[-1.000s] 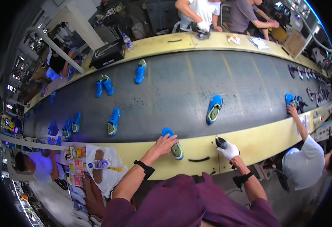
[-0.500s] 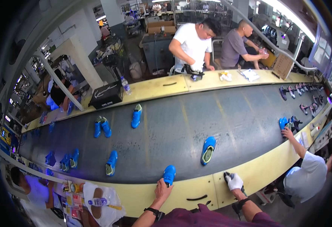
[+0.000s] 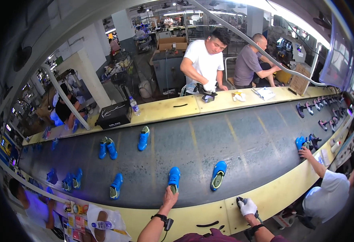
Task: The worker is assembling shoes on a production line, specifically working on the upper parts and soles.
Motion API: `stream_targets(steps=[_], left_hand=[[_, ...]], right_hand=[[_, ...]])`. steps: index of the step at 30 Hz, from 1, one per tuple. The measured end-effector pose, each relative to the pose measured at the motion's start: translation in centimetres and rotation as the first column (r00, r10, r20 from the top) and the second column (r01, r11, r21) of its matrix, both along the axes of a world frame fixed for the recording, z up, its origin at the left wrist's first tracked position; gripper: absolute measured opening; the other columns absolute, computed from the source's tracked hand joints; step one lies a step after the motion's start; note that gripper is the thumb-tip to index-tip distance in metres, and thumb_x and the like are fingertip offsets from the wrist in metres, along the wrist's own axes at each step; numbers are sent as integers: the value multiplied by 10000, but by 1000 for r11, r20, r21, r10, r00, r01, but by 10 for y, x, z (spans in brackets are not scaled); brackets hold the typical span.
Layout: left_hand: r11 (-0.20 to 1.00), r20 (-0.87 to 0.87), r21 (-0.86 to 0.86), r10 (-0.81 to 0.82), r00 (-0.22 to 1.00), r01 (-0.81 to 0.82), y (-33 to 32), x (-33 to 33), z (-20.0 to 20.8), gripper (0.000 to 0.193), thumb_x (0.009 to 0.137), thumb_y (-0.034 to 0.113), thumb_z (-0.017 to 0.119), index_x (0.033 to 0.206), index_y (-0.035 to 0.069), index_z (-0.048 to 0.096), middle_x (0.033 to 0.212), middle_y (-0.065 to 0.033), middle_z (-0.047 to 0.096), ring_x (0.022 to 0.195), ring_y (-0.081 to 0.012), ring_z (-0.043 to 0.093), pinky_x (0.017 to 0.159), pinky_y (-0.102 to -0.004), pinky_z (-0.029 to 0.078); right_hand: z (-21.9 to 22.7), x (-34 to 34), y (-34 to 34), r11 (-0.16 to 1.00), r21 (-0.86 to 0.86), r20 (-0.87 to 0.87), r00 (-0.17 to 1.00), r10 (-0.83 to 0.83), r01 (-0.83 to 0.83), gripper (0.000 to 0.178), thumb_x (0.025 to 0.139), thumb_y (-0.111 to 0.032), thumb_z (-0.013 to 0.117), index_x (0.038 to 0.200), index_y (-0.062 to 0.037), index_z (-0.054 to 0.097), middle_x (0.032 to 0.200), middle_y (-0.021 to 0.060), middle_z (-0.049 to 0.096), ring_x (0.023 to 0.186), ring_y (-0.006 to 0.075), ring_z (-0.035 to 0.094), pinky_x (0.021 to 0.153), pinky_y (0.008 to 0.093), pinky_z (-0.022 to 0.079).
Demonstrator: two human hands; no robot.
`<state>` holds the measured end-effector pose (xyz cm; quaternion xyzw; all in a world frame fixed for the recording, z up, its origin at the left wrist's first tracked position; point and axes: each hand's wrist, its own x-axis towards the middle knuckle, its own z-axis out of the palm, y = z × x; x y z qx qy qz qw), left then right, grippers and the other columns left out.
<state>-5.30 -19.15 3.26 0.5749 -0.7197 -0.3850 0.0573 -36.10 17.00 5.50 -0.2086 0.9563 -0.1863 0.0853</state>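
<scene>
- Head view: my left hand (image 3: 169,198) reaches out over the yellow bench edge (image 3: 209,211) onto the dark conveyor belt (image 3: 233,141), its fingers (image 3: 172,192) loosely curled on the heel end of a blue sneaker (image 3: 173,178). They touch it but do not look closed around it.
- The sneaker lies sole down on the near part of the belt, heel toward me, toe pointing away. A second blue sneaker (image 3: 218,174) sits just beside it to the right, apart from my fingers.
- I judge the sneaker light, with a soft upper and a stiffer sole; the heel counter or the sole edge is where I would take hold, since the upper would give under a pinch.
- My right hand (image 3: 247,206), in a white glove, rests on the yellow bench edge, closed around a small dark tool (image 3: 240,200) whose kind I cannot tell.
- It is well apart from the sneaker, off to the right.
- Across the belt a person in a white shirt (image 3: 204,60) works on a dark shoe (image 3: 207,93).
</scene>
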Motion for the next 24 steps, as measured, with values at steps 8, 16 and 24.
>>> stream_targets(steps=[8, 16, 24], left_hand=[[905, 389, -64, -366, 845, 421, 141, 86, -52, 933, 923, 384, 753, 1658, 66, 275, 1724, -276, 256, 1621, -431, 207, 1274, -634, 231], [857, 367, 84, -501, 784, 509, 167, 86, -46, 1151, 901, 485, 780, 1703, 8, 106, 1780, -270, -24, 1644, -475, -41, 1283, -684, 93], [829, 443, 132, -539, 716, 543, 175, 76, -45, 1307, 836, 562, 838, 1682, -60, 60, 1747, -345, -89, 1614, -554, -83, 1245, -749, 127]], right_hand=[[15, -3, -1, 999, -14, 113, 993, -34, 36, 447, 880, -468, 816, 1088, -78, 748, 1018, 180, 783, 983, 402, 748, 895, 493, 569], [6, -12, 4, 998, -47, 60, 998, -32, 35, 447, 861, -465, 831, 1056, -72, 744, 1000, 186, 778, 965, 392, 749, 862, 467, 579], [15, -14, 8, 1000, -8, 63, 998, -23, 24, 500, 865, -527, 803, 1112, -96, 743, 1045, 180, 780, 985, 393, 754, 883, 482, 578]])
